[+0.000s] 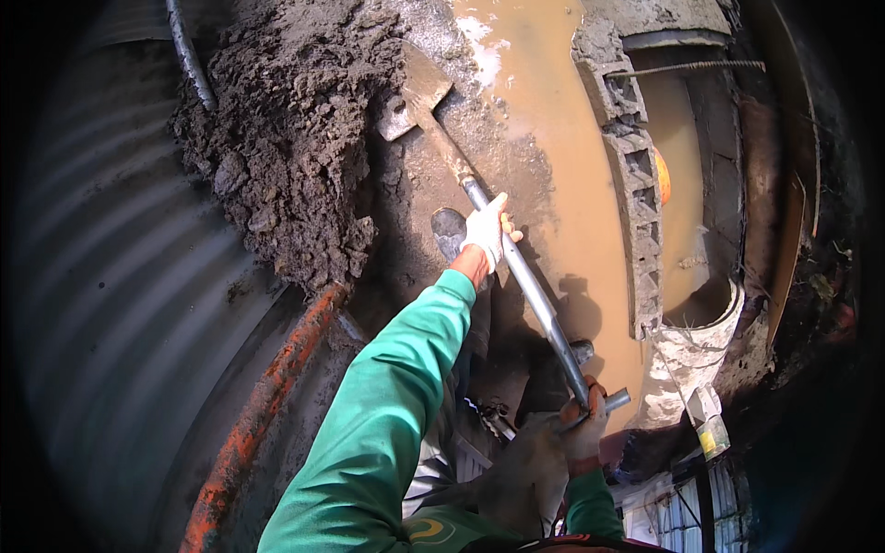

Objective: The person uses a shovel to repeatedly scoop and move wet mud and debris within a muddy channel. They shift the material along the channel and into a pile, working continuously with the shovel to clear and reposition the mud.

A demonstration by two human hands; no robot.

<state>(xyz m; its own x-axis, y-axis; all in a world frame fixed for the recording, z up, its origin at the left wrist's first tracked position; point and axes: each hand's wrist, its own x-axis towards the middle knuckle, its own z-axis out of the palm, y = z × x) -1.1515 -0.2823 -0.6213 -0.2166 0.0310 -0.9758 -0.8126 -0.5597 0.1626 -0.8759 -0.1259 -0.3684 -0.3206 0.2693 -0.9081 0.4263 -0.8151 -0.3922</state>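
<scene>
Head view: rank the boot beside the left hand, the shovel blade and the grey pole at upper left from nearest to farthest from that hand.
From the left hand:
1. Boot, just left of it.
2. Shovel blade, above and leftward.
3. Grey pole, upper left, past the mud pile.

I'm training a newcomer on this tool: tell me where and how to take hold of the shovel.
Probably from the near, lower-right end: take the crossbar handle and the middle of the gray shaft. The muddy blade lies farthest off, and the long, straight shaft leaves room.
</scene>
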